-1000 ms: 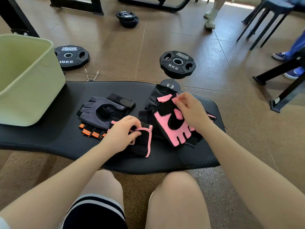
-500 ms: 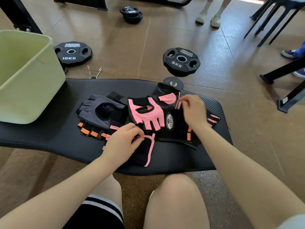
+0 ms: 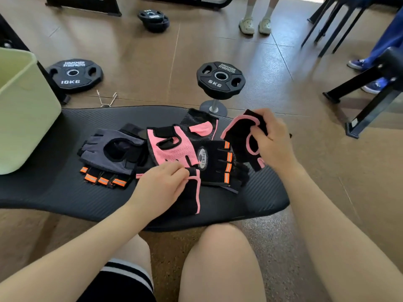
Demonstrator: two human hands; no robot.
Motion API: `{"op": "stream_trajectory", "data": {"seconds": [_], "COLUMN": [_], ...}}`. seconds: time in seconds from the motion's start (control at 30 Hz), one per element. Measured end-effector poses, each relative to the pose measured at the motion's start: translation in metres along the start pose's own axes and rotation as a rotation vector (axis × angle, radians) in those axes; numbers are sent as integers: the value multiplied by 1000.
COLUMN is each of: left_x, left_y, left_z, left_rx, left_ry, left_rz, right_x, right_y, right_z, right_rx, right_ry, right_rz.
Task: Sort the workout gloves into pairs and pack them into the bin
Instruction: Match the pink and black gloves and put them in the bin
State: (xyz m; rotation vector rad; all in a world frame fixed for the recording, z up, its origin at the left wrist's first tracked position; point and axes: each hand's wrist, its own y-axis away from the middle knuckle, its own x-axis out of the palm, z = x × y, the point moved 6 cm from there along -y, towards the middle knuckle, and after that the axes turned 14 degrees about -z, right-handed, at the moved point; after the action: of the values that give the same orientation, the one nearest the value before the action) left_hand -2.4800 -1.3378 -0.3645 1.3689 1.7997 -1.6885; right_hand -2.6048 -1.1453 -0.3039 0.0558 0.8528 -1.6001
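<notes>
While a pale green bin [image 3: 26, 114] stands far to the left of both hands, a grey glove [image 3: 109, 149] lies just left of the left hand [image 3: 160, 188]. That hand pinches a black glove with pink trim [image 3: 192, 197] on the mat [image 3: 54, 192]. Between the hands lie a pink mesh glove [image 3: 170, 149] and an orange-striped glove [image 3: 218, 164]. Lifted off the mat, the right hand [image 3: 272, 142] grips a second pink-trimmed black glove [image 3: 239, 136].

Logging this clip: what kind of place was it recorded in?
Most likely a gym or weights room. Plates marked 10KG and 5KG sit on the tiled floor, a black exercise mat is laid out, and dark equipment frames stand around.
</notes>
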Motion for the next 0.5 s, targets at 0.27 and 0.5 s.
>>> {"op": "stream_trajectory", "data": {"seconds": [0.27, 0.5], "left_x": [10, 4], "left_y": [13, 20], "left_z": [19, 24], "left_rx": [-231, -160], "left_ry": [134, -7], "left_rz": [-25, -92], "right_x": [66, 82], "right_y": [49, 68], "right_z": [26, 32], "right_rx": [-67, -266], "right_ry": [196, 61], "right_rz": [761, 455]}}
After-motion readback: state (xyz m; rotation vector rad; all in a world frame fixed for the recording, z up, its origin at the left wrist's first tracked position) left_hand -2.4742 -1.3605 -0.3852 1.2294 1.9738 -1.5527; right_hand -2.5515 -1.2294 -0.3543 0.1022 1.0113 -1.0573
